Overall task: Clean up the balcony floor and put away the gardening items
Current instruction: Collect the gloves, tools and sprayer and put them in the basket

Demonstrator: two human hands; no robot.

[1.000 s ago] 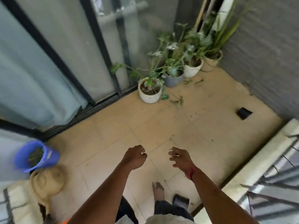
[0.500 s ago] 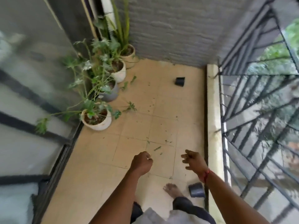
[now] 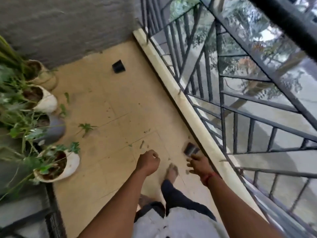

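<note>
Left hand (image 3: 148, 162) is fisted above the floor (image 3: 111, 103). The right hand (image 3: 199, 164), relaxed, is near a black pot (image 3: 191, 149) at the curb (image 3: 188, 107). Planters (image 3: 48, 102) line the floor's left edge.

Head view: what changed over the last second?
The view swung right toward the black metal railing. The right hand reached down to the small black plastic pot by the kerb, not yet gripping. The left hand stayed fisted; the potted plants stayed put.

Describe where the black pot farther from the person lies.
In the head view, the black pot lies on the floor near the grey wall, between the potted plants at left and the railing kerb at right.
</note>
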